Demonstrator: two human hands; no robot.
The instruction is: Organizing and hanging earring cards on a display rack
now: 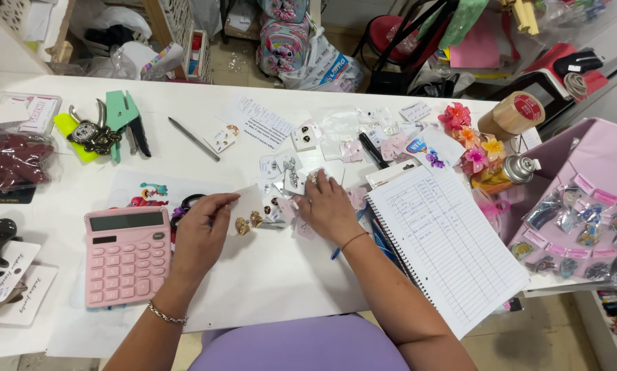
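Note:
My left hand [202, 233] pinches a small white card with a pair of gold earrings [248, 221] near the middle of the white table [267, 282]. My right hand [328, 206] rests palm down just right of it, fingers on a spread of small earring cards [281, 168] in clear bags. A thin red cord sits on my right wrist, a chain bracelet on my left.
A pink calculator [126, 253] lies left of my hands. An open spiral notebook [446, 240] lies to the right, over a blue pen. Pliers and cutters [119, 127], a grey pen [193, 139], fabric flowers [468, 141], a tape roll [514, 113] and a pink display board [583, 220] stand around.

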